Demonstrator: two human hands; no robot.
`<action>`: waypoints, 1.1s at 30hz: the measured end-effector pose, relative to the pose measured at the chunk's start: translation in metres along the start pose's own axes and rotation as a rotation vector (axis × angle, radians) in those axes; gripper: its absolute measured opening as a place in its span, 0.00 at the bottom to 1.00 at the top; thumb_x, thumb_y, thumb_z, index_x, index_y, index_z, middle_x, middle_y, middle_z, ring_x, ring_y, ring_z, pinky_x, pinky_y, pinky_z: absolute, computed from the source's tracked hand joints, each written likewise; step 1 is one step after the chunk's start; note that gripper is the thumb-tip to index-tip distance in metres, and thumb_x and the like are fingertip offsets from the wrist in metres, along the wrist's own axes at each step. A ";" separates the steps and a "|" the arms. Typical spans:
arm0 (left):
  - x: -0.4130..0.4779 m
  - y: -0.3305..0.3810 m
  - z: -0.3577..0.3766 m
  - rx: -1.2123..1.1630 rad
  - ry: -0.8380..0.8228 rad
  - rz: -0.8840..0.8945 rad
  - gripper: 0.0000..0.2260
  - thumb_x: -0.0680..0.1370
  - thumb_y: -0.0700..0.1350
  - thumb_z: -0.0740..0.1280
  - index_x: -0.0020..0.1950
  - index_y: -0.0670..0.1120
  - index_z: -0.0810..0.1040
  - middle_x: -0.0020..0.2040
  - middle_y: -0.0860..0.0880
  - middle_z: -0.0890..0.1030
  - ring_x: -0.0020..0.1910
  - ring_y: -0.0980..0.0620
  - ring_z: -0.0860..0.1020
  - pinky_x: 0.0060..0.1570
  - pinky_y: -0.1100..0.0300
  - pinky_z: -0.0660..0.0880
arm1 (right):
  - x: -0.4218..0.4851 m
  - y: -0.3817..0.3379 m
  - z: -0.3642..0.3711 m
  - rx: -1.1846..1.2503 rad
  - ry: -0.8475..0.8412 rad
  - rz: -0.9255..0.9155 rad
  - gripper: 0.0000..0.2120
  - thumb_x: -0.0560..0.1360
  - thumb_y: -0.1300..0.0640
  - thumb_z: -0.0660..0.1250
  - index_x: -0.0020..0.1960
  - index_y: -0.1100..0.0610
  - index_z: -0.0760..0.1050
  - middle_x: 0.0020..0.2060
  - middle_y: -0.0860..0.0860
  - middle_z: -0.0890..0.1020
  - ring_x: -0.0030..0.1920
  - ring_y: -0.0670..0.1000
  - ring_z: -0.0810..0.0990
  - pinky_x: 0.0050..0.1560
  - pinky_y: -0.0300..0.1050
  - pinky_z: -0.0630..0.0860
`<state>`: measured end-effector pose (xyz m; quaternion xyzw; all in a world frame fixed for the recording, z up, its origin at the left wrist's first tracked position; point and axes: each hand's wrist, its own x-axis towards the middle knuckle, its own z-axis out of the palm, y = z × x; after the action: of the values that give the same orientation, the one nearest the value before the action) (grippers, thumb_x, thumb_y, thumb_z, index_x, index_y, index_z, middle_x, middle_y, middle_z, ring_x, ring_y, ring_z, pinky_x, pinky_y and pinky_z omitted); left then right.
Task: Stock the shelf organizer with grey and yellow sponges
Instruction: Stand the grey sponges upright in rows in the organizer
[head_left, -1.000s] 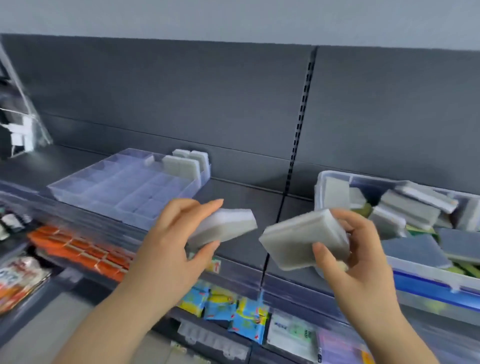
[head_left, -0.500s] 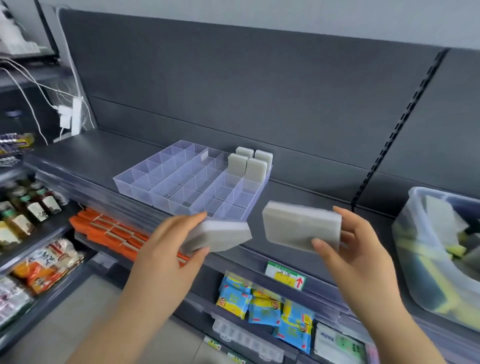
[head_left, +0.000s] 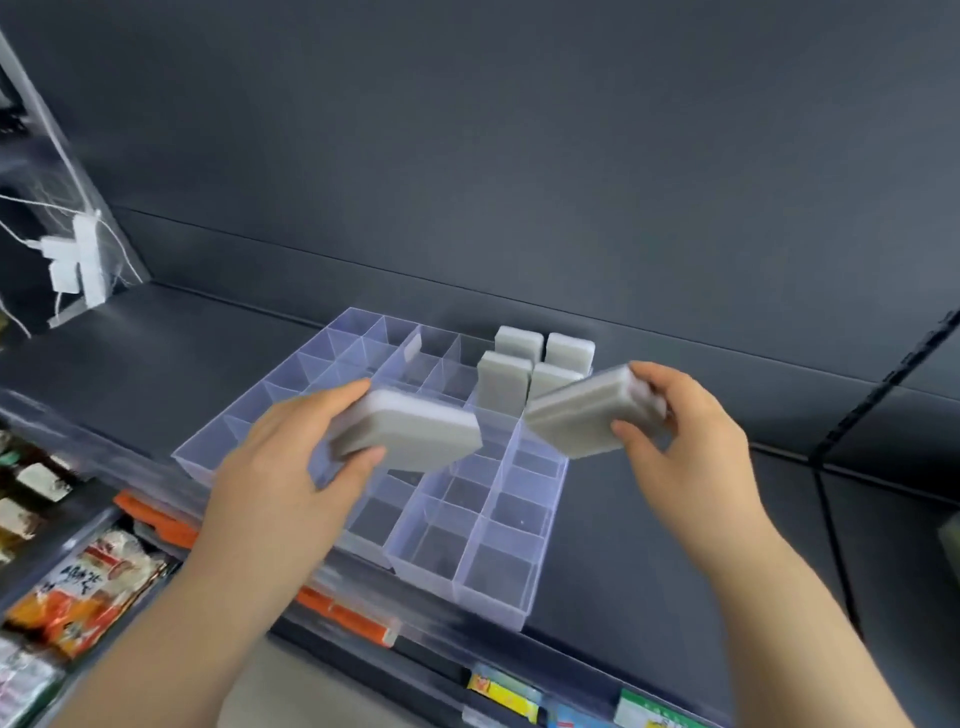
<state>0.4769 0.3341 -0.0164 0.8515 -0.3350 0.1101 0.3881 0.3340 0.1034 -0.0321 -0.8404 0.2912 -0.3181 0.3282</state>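
Left hand (head_left: 280, 467): gripped the left sponge (head_left: 415, 436), flat, long axis pointing frame right, above the organizer (head_left: 488, 587).
Right hand (head_left: 685, 447): gripped the right sponge (head_left: 587, 410), tilted, nearer the standing sponges (head_left: 503, 387) at frame centre.
Organizer: directly beneath both hands.

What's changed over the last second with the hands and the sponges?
The left hand and right hand carried the left sponge and right sponge from near the bin to above the organizer. Neither let go; four standing sponges stay in its far right corner.
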 end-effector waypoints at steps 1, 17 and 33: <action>0.007 -0.004 0.003 -0.003 -0.005 -0.004 0.22 0.70 0.42 0.73 0.63 0.53 0.75 0.51 0.66 0.72 0.51 0.69 0.67 0.48 0.78 0.65 | 0.007 0.000 0.006 -0.044 -0.019 -0.025 0.22 0.72 0.65 0.68 0.64 0.52 0.71 0.53 0.42 0.73 0.50 0.39 0.69 0.47 0.18 0.60; 0.112 -0.066 0.047 -0.157 -0.257 0.239 0.22 0.69 0.40 0.74 0.62 0.50 0.77 0.51 0.63 0.73 0.48 0.66 0.68 0.52 0.83 0.59 | 0.028 -0.019 0.073 -0.428 -0.088 0.030 0.23 0.71 0.70 0.65 0.64 0.56 0.73 0.60 0.51 0.76 0.60 0.54 0.73 0.58 0.37 0.64; 0.149 -0.068 0.085 -0.208 -0.456 0.387 0.23 0.70 0.40 0.74 0.64 0.50 0.76 0.53 0.53 0.77 0.53 0.57 0.72 0.51 0.76 0.61 | 0.039 -0.019 0.088 -0.491 -0.203 0.097 0.22 0.74 0.68 0.62 0.66 0.54 0.71 0.62 0.48 0.73 0.62 0.52 0.70 0.59 0.32 0.60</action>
<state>0.6266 0.2314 -0.0472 0.7304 -0.5786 -0.0467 0.3600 0.4278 0.1200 -0.0553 -0.9075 0.3652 -0.1357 0.1569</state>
